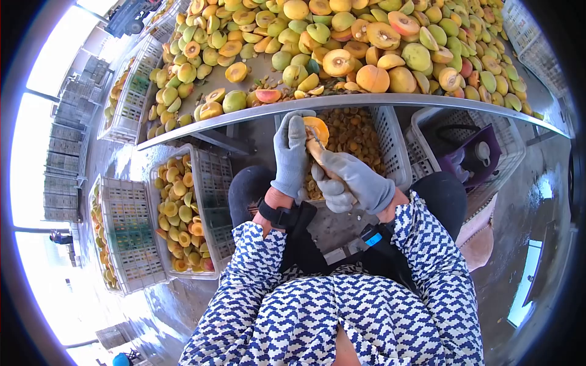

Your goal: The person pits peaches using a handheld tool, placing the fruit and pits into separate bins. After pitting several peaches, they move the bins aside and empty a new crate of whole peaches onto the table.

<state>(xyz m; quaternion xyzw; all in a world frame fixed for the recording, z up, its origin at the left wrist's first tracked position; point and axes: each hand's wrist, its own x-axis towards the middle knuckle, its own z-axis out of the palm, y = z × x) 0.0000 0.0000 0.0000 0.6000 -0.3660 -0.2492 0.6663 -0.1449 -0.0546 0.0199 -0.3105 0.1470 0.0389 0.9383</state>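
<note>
My left hand [289, 150], in a grey glove, is closed around a cut yellow peach [320, 128] just below the table's front edge. My right hand [361, 181], gloved too, grips a wooden-handled pitting knife [315, 150]. Its metal end is against the peach; the exact contact is partly hidden by the fingers. Beneath both hands stands a crate [397, 149] holding many brown pits and scraps. On the metal table [262, 68] above lies a large heap of peaches [372, 46], many cut in half.
At my left are plastic crates [217, 210] filled with peach halves. A crate [510, 146] at the right holds a purple item [488, 155] and a dark container. The table's metal rim [366, 99] runs close beyond my hands. Stacked crates [64, 158] stand far left.
</note>
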